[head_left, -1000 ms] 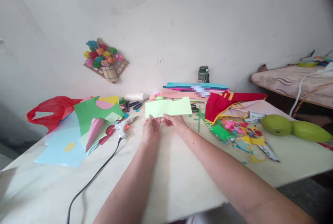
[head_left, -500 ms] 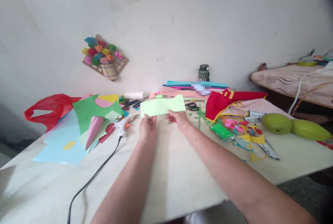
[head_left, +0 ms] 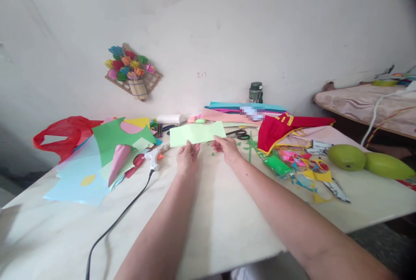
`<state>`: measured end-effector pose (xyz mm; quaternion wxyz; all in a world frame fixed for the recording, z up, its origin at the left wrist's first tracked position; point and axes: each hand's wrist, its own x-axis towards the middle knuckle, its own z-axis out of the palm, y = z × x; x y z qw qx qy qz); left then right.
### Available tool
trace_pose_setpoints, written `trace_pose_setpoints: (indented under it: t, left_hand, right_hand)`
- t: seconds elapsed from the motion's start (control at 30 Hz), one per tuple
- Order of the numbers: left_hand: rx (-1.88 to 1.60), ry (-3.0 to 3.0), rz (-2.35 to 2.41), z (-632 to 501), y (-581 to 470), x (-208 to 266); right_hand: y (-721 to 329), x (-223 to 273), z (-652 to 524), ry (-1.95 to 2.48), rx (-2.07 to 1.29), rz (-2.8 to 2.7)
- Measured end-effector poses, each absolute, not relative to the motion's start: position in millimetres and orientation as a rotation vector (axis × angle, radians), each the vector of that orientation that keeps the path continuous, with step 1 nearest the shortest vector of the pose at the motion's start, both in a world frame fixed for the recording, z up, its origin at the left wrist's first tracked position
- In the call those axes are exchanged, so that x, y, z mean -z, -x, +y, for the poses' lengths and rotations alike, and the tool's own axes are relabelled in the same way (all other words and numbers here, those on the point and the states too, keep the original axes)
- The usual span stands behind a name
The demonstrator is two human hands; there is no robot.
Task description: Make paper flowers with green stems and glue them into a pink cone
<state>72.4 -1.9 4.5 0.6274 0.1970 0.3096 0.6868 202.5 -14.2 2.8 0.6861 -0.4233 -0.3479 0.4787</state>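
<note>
A strip of light green paper [head_left: 197,134] is held up above the table, its long side running left to right. My left hand [head_left: 187,158] grips its lower edge near the middle, thumb in front. My right hand [head_left: 226,148] pinches the lower right corner between thumb and fingers. Left of my left hand lies a white glue gun [head_left: 152,158] with a black cord. Behind the strip, black-handled scissors [head_left: 240,134] rest on the table. Small green paper scraps [head_left: 250,150] are scattered near my right hand.
A pink paper cone [head_left: 119,164], coloured sheets [head_left: 78,176] and a red plastic bag [head_left: 61,135] occupy the left. On the right are red cloth [head_left: 279,130], a green packet [head_left: 277,165], paper scraps and two green fruits [head_left: 346,157]. A dark bottle [head_left: 255,92] stands by the wall.
The paper strip has shifted slightly left, and my left hand's grip now sits nearer its middle. My right hand stays at the right end. The view has moved a little.
</note>
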Motion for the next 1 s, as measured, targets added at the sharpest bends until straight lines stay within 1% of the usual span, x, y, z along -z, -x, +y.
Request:
trace_pose_setpoints:
  t: [0.17, 0.4, 0.63, 1.0]
  left_hand:
    - [-1.608, -0.405, 0.723, -3, -69, -3]
    - [-1.509, -0.487, 0.657, -2, -73, -2]
    - [-1.501, -0.593, 0.67, 0, -63, -1]
    - [-1.568, -0.637, 0.66, 3, -59, -4]
  right_hand:
    - [-206, -1, -12, 0.927, -1.065, -0.787]
    - [-200, -1, -13, 0.898, -1.115, -0.801]
    - [-209, 1, -12, 0.878, -1.385, -1.013]
    - [-209, 4, -12, 0.841, -1.385, -1.158]
